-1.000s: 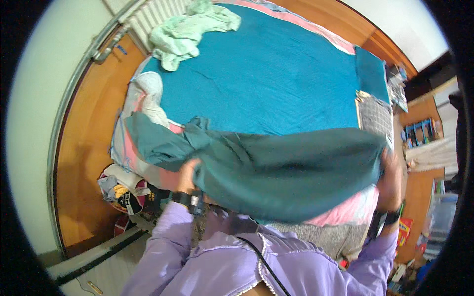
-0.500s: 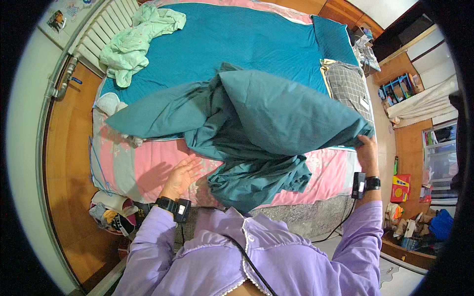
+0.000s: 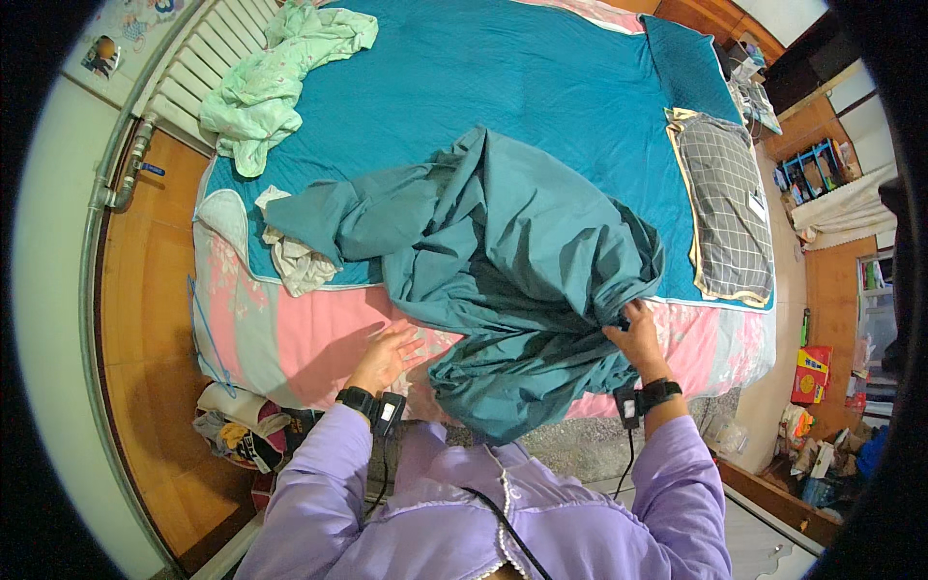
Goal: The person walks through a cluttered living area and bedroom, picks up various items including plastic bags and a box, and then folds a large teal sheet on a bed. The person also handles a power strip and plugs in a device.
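A large crumpled dark green bedding cloth [image 3: 522,222] lies heaped across the near part of the bed, its lower folds hanging over the front edge. My right hand [image 3: 640,343] is closed on the right side of this cloth; some fingertips disappear into its folds. To the left of the heap, my left hand [image 3: 387,356] hovers above the pink patterned bedding [image 3: 309,329], palm up with fingers spread and nothing in it. Beneath the cloth's left end pokes out a whitish crumpled fabric [image 3: 298,263].
A teal quilted mat [image 3: 551,77] covers most of the bed. A light green crumpled cloth [image 3: 256,106] rests at the far left beside the radiator [image 3: 198,82]. On the right lies a grey checked pillow [image 3: 725,208]. A basket of clothes [image 3: 242,425] stands at the lower left.
My right hand has drawn the green cloth's right side inward and toward me, so its stretched corner is now bunched. My left hand stays open. The checked pillow shows more fully.
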A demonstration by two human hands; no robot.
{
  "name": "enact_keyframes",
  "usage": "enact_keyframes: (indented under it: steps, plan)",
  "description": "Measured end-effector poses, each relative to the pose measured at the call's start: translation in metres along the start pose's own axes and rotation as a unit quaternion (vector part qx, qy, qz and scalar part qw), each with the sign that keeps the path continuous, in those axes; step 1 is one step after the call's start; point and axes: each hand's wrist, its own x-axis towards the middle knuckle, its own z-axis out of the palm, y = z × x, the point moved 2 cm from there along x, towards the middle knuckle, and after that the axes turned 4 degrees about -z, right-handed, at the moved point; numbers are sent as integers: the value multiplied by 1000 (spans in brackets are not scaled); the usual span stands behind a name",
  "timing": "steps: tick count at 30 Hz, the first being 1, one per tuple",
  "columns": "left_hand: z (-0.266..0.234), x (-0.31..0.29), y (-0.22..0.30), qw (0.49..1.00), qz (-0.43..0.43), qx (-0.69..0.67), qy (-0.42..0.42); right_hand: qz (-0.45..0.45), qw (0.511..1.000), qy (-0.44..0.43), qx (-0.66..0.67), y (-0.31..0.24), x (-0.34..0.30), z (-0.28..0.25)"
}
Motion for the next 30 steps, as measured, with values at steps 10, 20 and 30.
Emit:
enact_keyframes:
  steps: [10, 20, 30]
  plan:
    - [4, 69, -10, 996, -44, -26, 74, -41, 980, -55, -185, -4, 31, 35]
    - [18, -39, 81, 949, 167, -215, -159, 116, 881, 9, 458, -35, 22, -55]
    - [-17, -181, 161, 942, 318, 81, -74, -3, 901, 128, 415, -56, 11, -210]
